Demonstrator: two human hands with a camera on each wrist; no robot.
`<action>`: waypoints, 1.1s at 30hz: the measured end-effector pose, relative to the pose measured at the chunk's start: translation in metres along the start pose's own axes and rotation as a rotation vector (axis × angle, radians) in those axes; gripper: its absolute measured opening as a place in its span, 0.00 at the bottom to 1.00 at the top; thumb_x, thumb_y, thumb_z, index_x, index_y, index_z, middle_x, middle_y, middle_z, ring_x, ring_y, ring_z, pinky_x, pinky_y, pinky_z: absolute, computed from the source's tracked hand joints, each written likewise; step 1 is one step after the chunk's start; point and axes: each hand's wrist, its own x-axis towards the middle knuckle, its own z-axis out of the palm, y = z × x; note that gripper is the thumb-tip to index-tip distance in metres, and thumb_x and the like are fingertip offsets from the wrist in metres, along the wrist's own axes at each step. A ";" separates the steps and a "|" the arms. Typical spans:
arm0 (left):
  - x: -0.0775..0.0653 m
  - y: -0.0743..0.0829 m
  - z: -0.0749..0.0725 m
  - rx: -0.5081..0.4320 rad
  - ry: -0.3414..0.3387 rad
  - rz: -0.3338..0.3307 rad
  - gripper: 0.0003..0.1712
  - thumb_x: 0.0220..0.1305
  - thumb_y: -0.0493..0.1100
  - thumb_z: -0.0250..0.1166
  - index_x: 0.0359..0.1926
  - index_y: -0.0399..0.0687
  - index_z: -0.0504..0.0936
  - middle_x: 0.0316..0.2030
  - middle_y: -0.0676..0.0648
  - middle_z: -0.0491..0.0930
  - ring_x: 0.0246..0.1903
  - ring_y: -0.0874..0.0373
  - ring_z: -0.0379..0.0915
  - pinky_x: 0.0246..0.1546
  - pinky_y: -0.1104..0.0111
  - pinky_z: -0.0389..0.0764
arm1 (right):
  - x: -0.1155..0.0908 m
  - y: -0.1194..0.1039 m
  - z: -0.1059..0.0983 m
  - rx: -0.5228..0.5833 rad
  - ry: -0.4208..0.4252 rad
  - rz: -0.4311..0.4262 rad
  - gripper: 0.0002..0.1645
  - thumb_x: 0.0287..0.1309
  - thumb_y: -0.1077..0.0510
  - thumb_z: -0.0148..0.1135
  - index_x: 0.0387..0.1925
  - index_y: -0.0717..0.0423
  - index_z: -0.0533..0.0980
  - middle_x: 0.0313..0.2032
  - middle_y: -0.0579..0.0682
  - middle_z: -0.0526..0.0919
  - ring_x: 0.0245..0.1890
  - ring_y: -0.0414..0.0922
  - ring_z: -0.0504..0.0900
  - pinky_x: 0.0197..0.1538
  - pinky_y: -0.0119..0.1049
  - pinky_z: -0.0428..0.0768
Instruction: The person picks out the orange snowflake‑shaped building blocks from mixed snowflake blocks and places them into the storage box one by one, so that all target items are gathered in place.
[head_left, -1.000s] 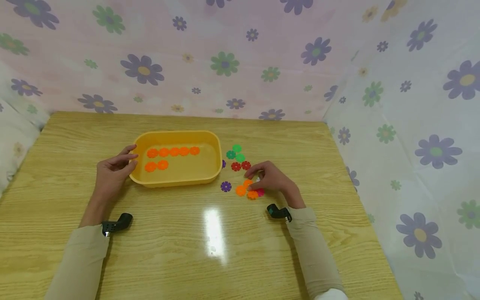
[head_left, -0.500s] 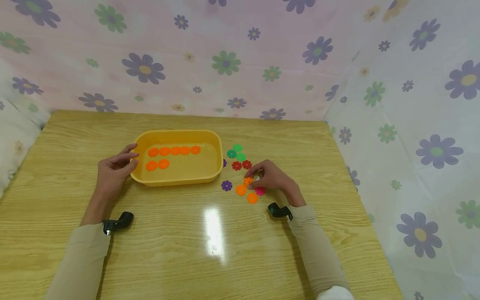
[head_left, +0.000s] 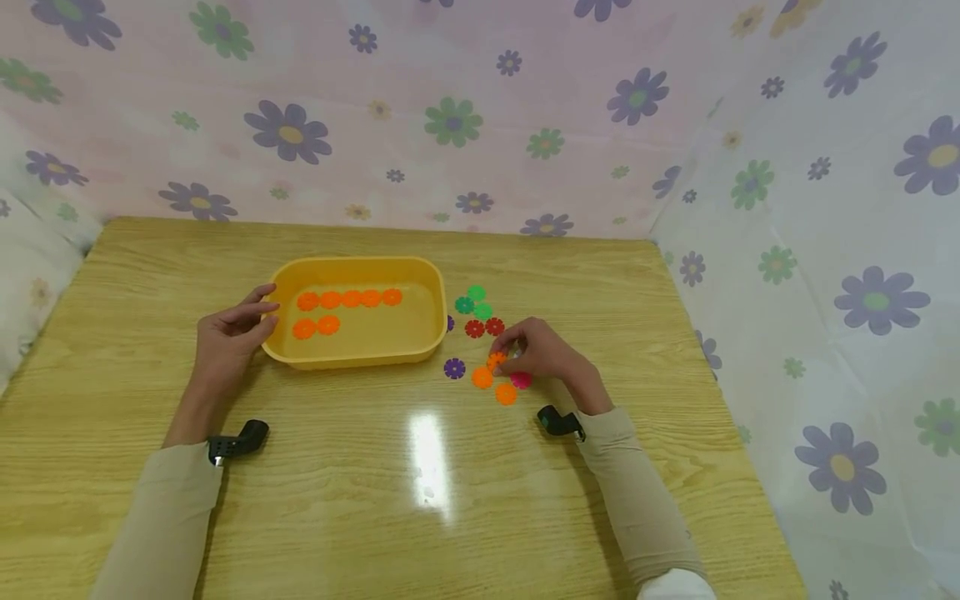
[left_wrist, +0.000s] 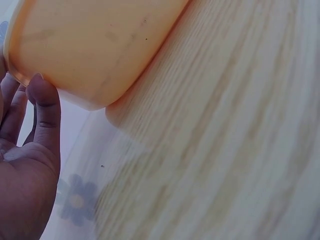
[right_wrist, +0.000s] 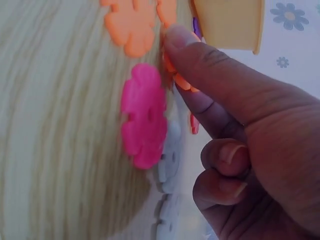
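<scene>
A yellow plastic basin (head_left: 360, 359) stands on the table with several orange notched discs (head_left: 328, 325) lying in two rows inside. My left hand (head_left: 228, 342) holds its left rim, thumb against the outer wall in the left wrist view. To the basin's right, my right hand (head_left: 543, 350) pinches an orange notched disc (right_wrist: 182, 80) between thumb and forefinger, just over the tabletop. Two more orange discs (head_left: 482, 377) lie close to these fingertips. Below the hand lies a pink disc (right_wrist: 144, 117), with pale discs (right_wrist: 170, 162) behind it in the right wrist view.
Beyond the right hand lie two red discs (head_left: 475, 328) and several green discs (head_left: 483, 311). One purple disc (head_left: 454, 368) lies near the basin's front right corner; another is partly hidden by the basin. Flower-patterned cloth (head_left: 450, 167) closes off the table's back and right side.
The overlapping orange pieces near the right fingertips now show as one flat disc, while the pinched disc has turned a little. The left hand keeps its place on the rim.
</scene>
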 end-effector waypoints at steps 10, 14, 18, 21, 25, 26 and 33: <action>-0.001 0.002 0.001 -0.006 -0.008 0.007 0.12 0.66 0.26 0.65 0.49 0.25 0.84 0.57 0.55 0.82 0.66 0.67 0.70 0.56 0.82 0.75 | -0.002 -0.014 0.002 -0.037 0.022 0.008 0.07 0.61 0.66 0.68 0.41 0.58 0.86 0.40 0.51 0.88 0.37 0.45 0.82 0.41 0.36 0.82; 0.000 0.001 0.000 0.002 -0.010 0.016 0.11 0.65 0.25 0.65 0.49 0.25 0.85 0.57 0.55 0.83 0.65 0.67 0.70 0.56 0.82 0.75 | -0.004 -0.019 0.003 -0.053 0.024 -0.005 0.06 0.65 0.68 0.63 0.40 0.57 0.82 0.41 0.51 0.87 0.40 0.46 0.83 0.42 0.36 0.81; 0.000 0.001 0.000 0.001 -0.014 0.018 0.12 0.65 0.25 0.65 0.49 0.24 0.84 0.57 0.55 0.83 0.65 0.67 0.70 0.55 0.82 0.76 | -0.005 -0.021 0.005 -0.066 0.031 -0.011 0.10 0.68 0.68 0.59 0.41 0.58 0.85 0.41 0.52 0.88 0.33 0.42 0.79 0.38 0.32 0.78; 0.000 0.000 0.000 -0.004 -0.015 0.018 0.12 0.65 0.25 0.65 0.49 0.23 0.83 0.57 0.55 0.83 0.66 0.67 0.70 0.55 0.82 0.76 | -0.006 -0.021 0.009 -0.033 0.039 0.003 0.12 0.70 0.67 0.58 0.46 0.59 0.87 0.44 0.54 0.89 0.26 0.39 0.72 0.33 0.29 0.74; 0.000 0.000 0.000 -0.003 -0.012 0.021 0.12 0.65 0.25 0.65 0.49 0.23 0.84 0.57 0.55 0.83 0.65 0.67 0.71 0.55 0.82 0.76 | -0.006 -0.023 0.013 0.032 0.061 -0.017 0.13 0.70 0.65 0.61 0.51 0.61 0.85 0.45 0.56 0.89 0.19 0.37 0.63 0.27 0.28 0.68; 0.000 0.000 0.000 -0.002 -0.012 0.022 0.12 0.65 0.25 0.65 0.48 0.23 0.84 0.57 0.55 0.83 0.65 0.67 0.71 0.55 0.82 0.77 | -0.007 -0.024 0.014 0.051 0.066 -0.028 0.13 0.69 0.65 0.61 0.52 0.61 0.85 0.43 0.56 0.89 0.17 0.37 0.61 0.25 0.27 0.67; 0.000 0.000 0.000 0.012 -0.010 0.032 0.11 0.66 0.25 0.64 0.48 0.25 0.85 0.57 0.55 0.83 0.65 0.67 0.71 0.56 0.83 0.75 | -0.008 -0.030 0.018 0.223 0.087 -0.123 0.19 0.69 0.65 0.62 0.59 0.65 0.80 0.46 0.61 0.87 0.12 0.36 0.50 0.19 0.29 0.56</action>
